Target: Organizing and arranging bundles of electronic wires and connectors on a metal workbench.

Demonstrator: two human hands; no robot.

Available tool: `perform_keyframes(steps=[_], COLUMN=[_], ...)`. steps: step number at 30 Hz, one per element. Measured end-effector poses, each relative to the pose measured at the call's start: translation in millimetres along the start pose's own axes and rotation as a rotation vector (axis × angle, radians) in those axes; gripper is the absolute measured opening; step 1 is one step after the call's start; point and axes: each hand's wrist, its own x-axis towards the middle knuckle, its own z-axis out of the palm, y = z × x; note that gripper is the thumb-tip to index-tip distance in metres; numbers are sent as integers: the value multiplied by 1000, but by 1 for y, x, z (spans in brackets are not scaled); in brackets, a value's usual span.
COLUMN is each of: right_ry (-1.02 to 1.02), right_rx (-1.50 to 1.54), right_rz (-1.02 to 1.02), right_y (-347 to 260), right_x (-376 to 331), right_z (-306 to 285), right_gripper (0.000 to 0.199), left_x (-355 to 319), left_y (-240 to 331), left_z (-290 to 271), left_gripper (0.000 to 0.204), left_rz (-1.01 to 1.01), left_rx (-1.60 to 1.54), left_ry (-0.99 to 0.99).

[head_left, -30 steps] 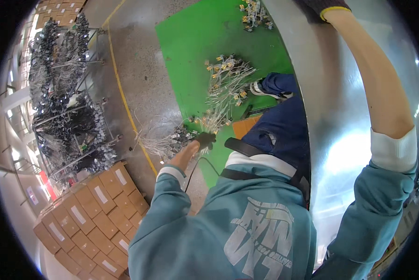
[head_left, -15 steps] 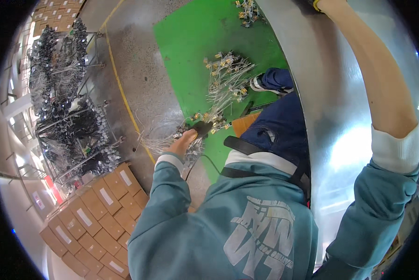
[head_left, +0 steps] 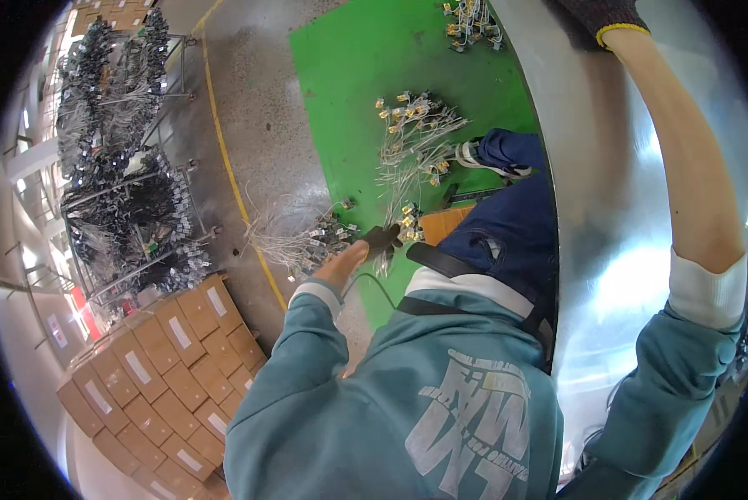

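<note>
My left hand (head_left: 380, 241), in a dark glove, reaches down over the edge of a green mat, its fingers closed round pale thin cables. Cable ends stick out below it, and yellow-and-white connectors (head_left: 410, 223) show just to its right. Close on its left lies a heap of pale cables with dark connectors (head_left: 324, 237). Farther away on the mat is a pile of cables with yellow connectors (head_left: 415, 125). At the top edge my right hand (head_left: 611, 15), in a dark glove with a yellow cuff, is over the metal tabletop; its fingers are cut off from view.
The shiny metal table (head_left: 590, 208) runs along my right side. Another cable cluster (head_left: 474, 25) lies on the green mat (head_left: 332, 83) at the far end. Stacked cardboard boxes (head_left: 157, 375) and racks hung with dark cables (head_left: 124, 200) stand at left. A brown box (head_left: 445, 223) sits by my legs.
My left hand has moved right, away from the dark-connector heap, which now shows more fully. More of my right glove has come into view at the top edge.
</note>
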Motion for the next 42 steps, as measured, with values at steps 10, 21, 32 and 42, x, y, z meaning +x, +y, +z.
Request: perform_keyframes(steps=[10, 21, 32, 42], right_ry=[39, 22, 19, 26], right_rx=[9, -33, 30, 77], right_rz=[-63, 13, 1, -27], right_y=[2, 0, -3, -9], right_x=[-2, -7, -24, -46], right_z=[3, -3, -13, -33], right_gripper=[23, 21, 17, 16], left_x=[-55, -67, -232, -444], left_y=[-38, -194, 58, 173], left_z=[1, 3, -153, -257], left_gripper=[55, 23, 24, 45], left_rz=[-139, 769, 440, 713], left_rx=[-302, -848, 1211, -100], left_ry=[-15, -25, 53, 528])
